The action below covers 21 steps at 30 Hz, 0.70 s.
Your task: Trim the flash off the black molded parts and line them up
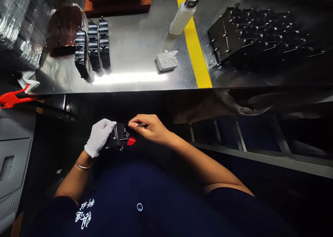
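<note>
My left hand [99, 136], in a white glove, grips a black part [120, 134] with small metal pins, held low in front of my body below the table edge. Just right of this part is my bare right hand [151, 127], its thumb and fingers pinched together. A small dark object [142, 125] shows within its grip; too little of it is visible to name. Something red [131, 141] sticks out at the right side of the black part, below my right fingertips.
On the metal table [130, 49] stand black ribbed parts [99, 44], a folded white cloth [167, 60], a white bottle [182, 16] and stacked black parts [226, 35]. Orange blocks [117, 4] lie at the back. A red-handled tool [15, 97] is at the left edge.
</note>
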Tool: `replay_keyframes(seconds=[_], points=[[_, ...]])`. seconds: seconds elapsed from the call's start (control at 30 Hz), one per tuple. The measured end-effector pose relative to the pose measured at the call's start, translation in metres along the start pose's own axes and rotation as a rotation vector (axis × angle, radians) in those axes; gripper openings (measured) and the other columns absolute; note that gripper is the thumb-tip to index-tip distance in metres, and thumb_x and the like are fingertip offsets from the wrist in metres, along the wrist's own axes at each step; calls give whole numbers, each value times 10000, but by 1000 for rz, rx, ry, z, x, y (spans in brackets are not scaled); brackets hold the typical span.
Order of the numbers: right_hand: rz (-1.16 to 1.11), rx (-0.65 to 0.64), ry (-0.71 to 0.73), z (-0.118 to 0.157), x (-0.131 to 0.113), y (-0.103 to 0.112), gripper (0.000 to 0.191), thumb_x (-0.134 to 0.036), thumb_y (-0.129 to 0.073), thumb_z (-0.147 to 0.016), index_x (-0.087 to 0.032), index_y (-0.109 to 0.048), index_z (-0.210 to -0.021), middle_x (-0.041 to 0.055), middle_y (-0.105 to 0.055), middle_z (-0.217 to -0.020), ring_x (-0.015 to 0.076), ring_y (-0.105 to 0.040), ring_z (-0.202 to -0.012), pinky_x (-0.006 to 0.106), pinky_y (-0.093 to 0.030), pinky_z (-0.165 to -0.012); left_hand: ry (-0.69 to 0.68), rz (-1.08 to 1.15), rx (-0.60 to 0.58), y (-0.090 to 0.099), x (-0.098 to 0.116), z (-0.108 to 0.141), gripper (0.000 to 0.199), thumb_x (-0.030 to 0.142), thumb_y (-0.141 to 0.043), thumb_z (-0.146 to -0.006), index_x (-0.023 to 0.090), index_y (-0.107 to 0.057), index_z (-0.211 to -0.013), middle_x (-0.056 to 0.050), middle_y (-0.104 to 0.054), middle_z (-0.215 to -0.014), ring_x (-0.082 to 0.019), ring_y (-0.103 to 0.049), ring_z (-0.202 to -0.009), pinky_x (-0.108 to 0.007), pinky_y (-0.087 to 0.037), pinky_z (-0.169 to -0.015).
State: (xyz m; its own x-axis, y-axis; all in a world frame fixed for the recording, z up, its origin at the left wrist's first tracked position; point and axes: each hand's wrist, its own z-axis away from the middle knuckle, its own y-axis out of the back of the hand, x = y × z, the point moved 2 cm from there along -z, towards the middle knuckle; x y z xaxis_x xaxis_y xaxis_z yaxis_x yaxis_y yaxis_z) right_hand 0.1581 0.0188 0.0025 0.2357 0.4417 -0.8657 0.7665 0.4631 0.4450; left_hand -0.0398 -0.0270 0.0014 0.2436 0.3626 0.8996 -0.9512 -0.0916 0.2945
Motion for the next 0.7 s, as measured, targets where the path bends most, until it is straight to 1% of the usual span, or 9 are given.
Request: replay_keyframes(seconds=[0.07, 0.2, 0.27, 0.37, 0.43, 0.5, 0.57, 0.63, 0.7], points=[[26, 28, 35, 2, 3, 3, 242, -303, -552, -938, -138, -724, -894, 59, -713, -758, 107, -629, -651, 209, -471, -594, 15, 1, -49, -2, 2, 3, 365, 502, -691, -721, 174, -577, -612, 39, -502, -567, -99, -422, -562, -226, -358, -528], [7, -70, 76, 3, 3, 2, 192, -237, -567, -929, -138, -732, -936, 65, -718, -779, 108, -645, -674, 203, -481, -614, 23, 3, -84, -6, 5, 5, 369, 510, -698, -699, 174, -578, -605, 45, -480, -549, -92, -401, -543, -225, -344, -510], [17, -100, 56, 3, 3, 1, 185, -221, -566, -924, -145, -734, -914, 54, -707, -757, 102, -636, -653, 196, -469, -600, 21, 4, -104, -7, 7, 6, 388, 528, -706, -687, 174, -573, -599, 45, -484, -546, -91, -404, -536, -226, -342, -502], [83, -148, 8, 0, 8, -2, 176, -198, -561, -908, -158, -731, -890, 46, -703, -756, 105, -628, -654, 208, -459, -614, 7, 0, -182, -11, 9, 9, 391, 514, -736, -664, 172, -569, -577, 41, -508, -542, -88, -416, -525, -226, -344, -496], [105, -136, -59, -2, 12, -2, 144, -237, -591, -891, -168, -717, -896, 41, -701, -770, 118, -630, -674, 221, -457, -626, -14, 22, -221, -13, 10, 13, 385, 501, -748, -662, 170, -576, -571, 39, -517, -533, -85, -419, -511, -227, -343, -492], [84, -47, -148, -3, 14, -1, 170, -315, -600, -896, -176, -681, -949, 37, -698, -818, 128, -629, -708, 231, -463, -641, -48, 64, -168, -13, 9, 14, 376, 499, -744, -680, 169, -591, -583, 40, -518, -526, -82, -418, -502, -227, -346, -493], [42, 45, -189, -1, 12, 0, 229, -369, -518, -945, -176, -642, -942, 31, -676, -813, 120, -609, -698, 230, -461, -640, -92, 96, -41, -11, 7, 13, 369, 494, -746, -688, 170, -600, -590, 41, -521, -523, -82, -425, -503, -228, -357, -504], [-8, 44, -140, 2, 5, -1, 310, -357, -427, -987, -171, -610, -820, 14, -628, -718, 96, -564, -623, 215, -436, -596, -128, 111, 78, -9, 5, 11, 374, 488, -762, -677, 170, -593, -575, 41, -519, -520, -81, -430, -508, -228, -365, -514], [-53, 19, -55, 4, -3, -5, 376, -330, -420, -993, -169, -562, -683, -5, -570, -620, 74, -512, -545, 200, -401, -544, -143, 125, 143, -7, 2, 10, 390, 491, -772, -668, 169, -581, -560, 43, -510, -514, -78, -427, -507, -226, -362, -510]])
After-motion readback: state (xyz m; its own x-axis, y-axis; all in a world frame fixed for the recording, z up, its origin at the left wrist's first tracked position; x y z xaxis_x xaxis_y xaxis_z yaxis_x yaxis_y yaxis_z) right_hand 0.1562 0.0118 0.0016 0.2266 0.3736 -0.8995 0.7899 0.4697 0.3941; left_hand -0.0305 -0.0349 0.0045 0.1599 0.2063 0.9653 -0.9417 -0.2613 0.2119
